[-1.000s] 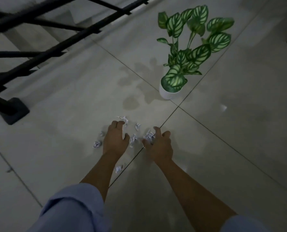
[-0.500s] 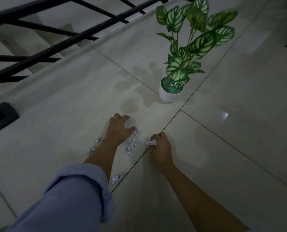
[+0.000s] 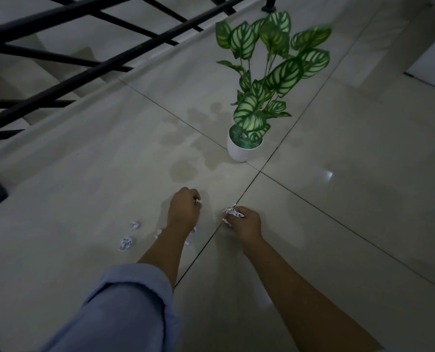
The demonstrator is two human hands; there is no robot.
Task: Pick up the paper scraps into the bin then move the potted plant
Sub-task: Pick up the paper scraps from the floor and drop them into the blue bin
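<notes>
Both hands have gone from reaching flat over the litter to closed fists. A second ago the left hand (image 3: 183, 210) lay spread on the pale glossy tiled floor (image 3: 338, 224) with its fingers splayed over the scraps; now its grip is curled shut, with a bit of white crumpled paper (image 3: 198, 200) showing at the fingertips. The right hand (image 3: 245, 223) has likewise closed, its grip pinching a larger wad of white printed paper (image 3: 233, 213) that sticks out past the knuckles. The cluster that sat between the two hands has thinned, so the gathering step looks well under way, though nothing has reached a bin (no bin shows anywhere in view).

Counted on the floor: two loose crumpled scraps lie clear to the left of the left forearm, one nearer the hand (image 3: 135, 225) and one lower down (image 3: 125, 243). At least three more peek out along the edges of that forearm, partly hidden, so the full count is uncertain. Add the two handfuls.

There is one potted plant, a small white round pot (image 3: 239, 152) with striped green leaves (image 3: 274, 72), standing upright beyond the hands near the tile joint, untouched. One black metal stair railing (image 3: 89, 62) crosses the upper left.
</notes>
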